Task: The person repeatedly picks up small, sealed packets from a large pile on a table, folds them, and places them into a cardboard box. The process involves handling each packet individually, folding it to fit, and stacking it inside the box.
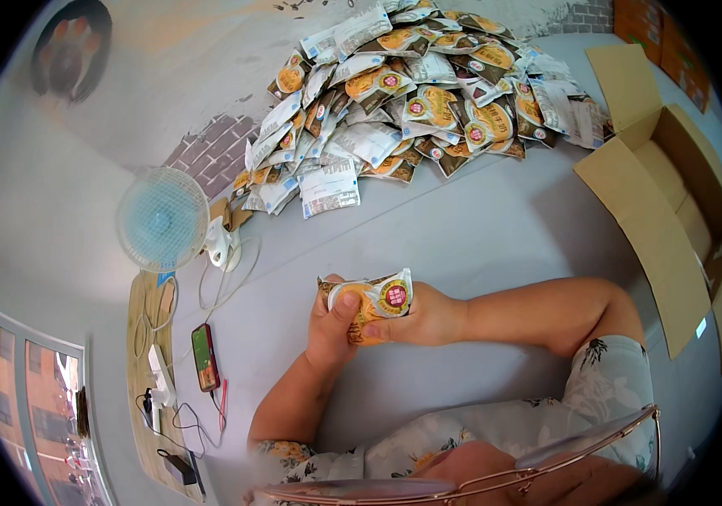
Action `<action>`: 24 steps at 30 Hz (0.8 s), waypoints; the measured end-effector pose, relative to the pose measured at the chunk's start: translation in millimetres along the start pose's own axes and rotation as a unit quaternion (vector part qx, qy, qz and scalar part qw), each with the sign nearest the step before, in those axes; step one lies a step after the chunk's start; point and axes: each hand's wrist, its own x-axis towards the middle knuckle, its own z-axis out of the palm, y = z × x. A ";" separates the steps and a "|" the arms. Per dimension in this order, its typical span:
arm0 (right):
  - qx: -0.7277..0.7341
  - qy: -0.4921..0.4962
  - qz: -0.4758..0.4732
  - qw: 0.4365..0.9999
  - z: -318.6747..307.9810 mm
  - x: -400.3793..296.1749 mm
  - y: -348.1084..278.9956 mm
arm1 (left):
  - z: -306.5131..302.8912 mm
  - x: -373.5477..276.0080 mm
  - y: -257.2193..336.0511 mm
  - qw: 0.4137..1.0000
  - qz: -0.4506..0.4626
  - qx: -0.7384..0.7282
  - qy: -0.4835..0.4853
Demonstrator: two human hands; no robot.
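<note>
My left hand (334,322) and my right hand (427,316) together grip one printed plastic pouch (370,307), yellow, brown and white with a round red and yellow mark. Both thumbs press on its front face, and the fingers behind it are hidden. The pouch is held above the grey table (462,234), near my chest. Beyond my hands lies a large heap of similar pouches (430,107), some with the yellow and brown side up, others showing a white printed side. One white-backed pouch (330,188) rests at the heap's near edge.
An open cardboard box (639,221) stands at the right, flaps spread. At the left are a desk fan (163,220) with its cable, a phone (205,357) plugged into a cord, a red pen (223,405), and a wooden board (146,316) with a white power strip (161,376).
</note>
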 end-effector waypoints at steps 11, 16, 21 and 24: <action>-0.027 0.026 0.042 0.998 -2.2 1.4 3.6 | 1.7 6.1 -5.9 0.999 -0.033 0.003 0.040; 0.007 0.012 0.006 1.000 -0.8 -0.1 -1.5 | -3.9 0.6 -3.9 0.999 -0.004 0.033 0.028; -0.127 0.067 0.014 0.990 -9.4 5.8 -3.7 | 2.6 12.7 -3.8 0.967 0.075 0.206 0.128; -0.179 0.123 0.006 0.976 -12.5 7.2 -2.0 | -9.1 19.4 -6.9 0.908 0.192 0.348 0.130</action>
